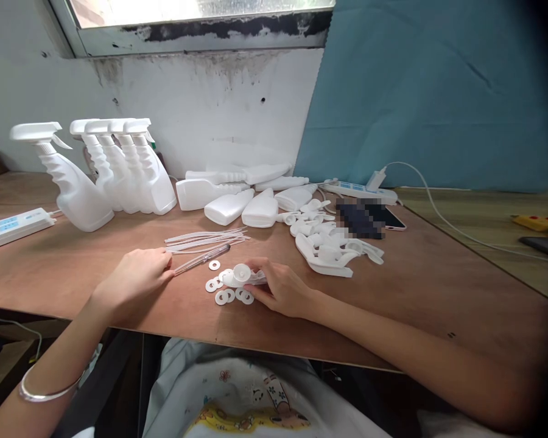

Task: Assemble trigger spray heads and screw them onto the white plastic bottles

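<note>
While right hand is clamping white trigger-sprayer head beside ring washers, left hand is resting at slender rod, grip unclear

1. Your right hand hid one end of the white spray head in its grip.
2. Under that grip, the white washers overlapped and the spray head covered some, so their full count could not be told.
3. Left of the grip, it was too small to tell whether your left hand pinched the slim clear stick or merely touched it.
4. Behind the grip and leftward, the clustered spray bottles hid much of one another.
5. Right of the grip, farther back, pixelation covered part of your phone.
6. Far left, the view's edge cut the power strip.
7. Far right, it cut a yellow object.
</note>
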The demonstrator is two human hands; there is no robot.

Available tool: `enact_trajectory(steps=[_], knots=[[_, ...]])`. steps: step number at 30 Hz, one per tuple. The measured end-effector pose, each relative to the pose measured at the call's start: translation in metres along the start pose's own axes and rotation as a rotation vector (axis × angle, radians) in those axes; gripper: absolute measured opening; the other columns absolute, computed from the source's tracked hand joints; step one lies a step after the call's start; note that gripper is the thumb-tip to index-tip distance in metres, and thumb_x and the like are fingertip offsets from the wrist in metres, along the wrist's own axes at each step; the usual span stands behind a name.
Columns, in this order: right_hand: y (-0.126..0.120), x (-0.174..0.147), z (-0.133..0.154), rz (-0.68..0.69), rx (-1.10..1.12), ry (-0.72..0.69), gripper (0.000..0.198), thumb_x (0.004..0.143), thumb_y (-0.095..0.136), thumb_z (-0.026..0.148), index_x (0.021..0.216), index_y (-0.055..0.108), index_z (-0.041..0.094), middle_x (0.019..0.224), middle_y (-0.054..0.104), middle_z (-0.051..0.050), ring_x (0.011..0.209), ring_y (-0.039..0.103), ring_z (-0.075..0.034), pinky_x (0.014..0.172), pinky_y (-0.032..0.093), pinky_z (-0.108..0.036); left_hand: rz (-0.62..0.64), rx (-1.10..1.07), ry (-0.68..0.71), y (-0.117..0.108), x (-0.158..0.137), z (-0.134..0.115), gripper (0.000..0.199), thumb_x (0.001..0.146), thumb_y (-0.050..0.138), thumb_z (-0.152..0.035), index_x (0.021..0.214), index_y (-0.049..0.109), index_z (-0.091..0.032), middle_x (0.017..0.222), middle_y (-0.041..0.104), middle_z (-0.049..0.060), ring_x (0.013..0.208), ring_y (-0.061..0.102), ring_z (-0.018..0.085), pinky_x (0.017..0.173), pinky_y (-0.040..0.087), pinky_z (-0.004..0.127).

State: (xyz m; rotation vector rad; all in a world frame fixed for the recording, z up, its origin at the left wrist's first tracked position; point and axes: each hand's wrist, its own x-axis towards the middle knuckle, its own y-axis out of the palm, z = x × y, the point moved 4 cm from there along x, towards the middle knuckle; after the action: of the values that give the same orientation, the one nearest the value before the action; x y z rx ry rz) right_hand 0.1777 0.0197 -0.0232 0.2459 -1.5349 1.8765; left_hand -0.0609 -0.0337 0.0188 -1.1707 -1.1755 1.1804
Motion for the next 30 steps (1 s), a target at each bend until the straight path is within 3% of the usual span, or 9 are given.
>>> enact_trajectory(steps=[4, 10, 13, 16, 18, 23, 30], knots=[[-0.001, 0.000, 0.000, 0.004, -0.014, -0.009, 0.028, 0.086, 0.049, 0.030, 0.109, 0.038, 0.018, 0.094, 0.063, -0.007, 0.068, 0.061, -0.017, 0.062, 0.047, -0.028, -0.008, 0.122, -0.027, -0.003, 0.002, -0.014, 0.032, 0.084, 0.036, -0.027, 0.056, 0.048, -0.017, 0.065, 0.060, 0.010, 0.057, 0.052, 0.020, 0.051, 0.027, 0.028], [-0.001, 0.000, 0.000, 0.016, -0.010, 0.002, 0.029, 0.086, 0.049, 0.030, 0.111, 0.038, 0.017, 0.093, 0.063, -0.008, 0.070, 0.061, -0.018, 0.063, 0.046, -0.028, -0.126, 0.022, -0.031, -0.010, 0.001, -0.013, 0.028, 0.084, 0.037, -0.029, 0.062, 0.051, -0.018, 0.063, 0.060, 0.007, 0.056, 0.052, 0.019, 0.051, 0.029, 0.027], [0.000, -0.001, -0.001, 0.031, -0.010, 0.014, 0.030, 0.086, 0.048, 0.030, 0.111, 0.038, 0.017, 0.094, 0.063, -0.008, 0.071, 0.061, -0.018, 0.064, 0.046, -0.029, -0.224, -0.149, 0.026, -0.012, 0.000, -0.010, 0.021, 0.083, 0.041, -0.028, 0.082, 0.059, -0.017, 0.075, 0.064, 0.007, 0.067, 0.058, 0.020, 0.058, 0.036, 0.028], [0.000, -0.001, -0.001, 0.023, -0.003, 0.005, 0.029, 0.086, 0.049, 0.030, 0.111, 0.038, 0.017, 0.095, 0.063, -0.008, 0.072, 0.061, -0.018, 0.065, 0.047, -0.029, -0.329, -0.341, 0.039, -0.014, -0.001, -0.011, 0.031, 0.083, 0.045, -0.031, 0.107, 0.058, -0.016, 0.083, 0.066, 0.007, 0.071, 0.059, 0.020, 0.063, 0.041, 0.029], [0.000, -0.001, 0.000, 0.019, -0.001, 0.000, 0.029, 0.086, 0.049, 0.030, 0.111, 0.038, 0.017, 0.095, 0.063, -0.008, 0.072, 0.061, -0.018, 0.064, 0.047, -0.028, -0.354, -0.531, 0.005, -0.016, -0.002, -0.012, 0.037, 0.081, 0.050, -0.036, 0.112, 0.058, -0.016, 0.080, 0.066, 0.006, 0.067, 0.059, 0.018, 0.061, 0.043, 0.028], [-0.002, 0.001, 0.002, 0.009, 0.002, -0.004, 0.028, 0.086, 0.049, 0.029, 0.110, 0.039, 0.017, 0.096, 0.063, -0.008, 0.073, 0.062, -0.018, 0.066, 0.047, -0.028, -0.292, -1.071, -0.070, -0.022, -0.001, -0.031, 0.033, 0.072, 0.064, -0.038, 0.095, 0.065, -0.015, 0.079, 0.067, 0.006, 0.067, 0.060, 0.015, 0.057, 0.047, 0.024], [-0.002, 0.001, 0.001, -0.006, 0.022, -0.003, 0.029, 0.085, 0.050, 0.028, 0.110, 0.039, 0.017, 0.096, 0.064, -0.008, 0.076, 0.063, -0.018, 0.066, 0.049, -0.029, -0.238, -1.423, 0.120, -0.026, 0.013, -0.077, 0.024, 0.066, 0.073, -0.028, 0.073, 0.054, -0.014, 0.069, 0.059, -0.001, 0.063, 0.060, 0.011, 0.062, 0.051, 0.022]])
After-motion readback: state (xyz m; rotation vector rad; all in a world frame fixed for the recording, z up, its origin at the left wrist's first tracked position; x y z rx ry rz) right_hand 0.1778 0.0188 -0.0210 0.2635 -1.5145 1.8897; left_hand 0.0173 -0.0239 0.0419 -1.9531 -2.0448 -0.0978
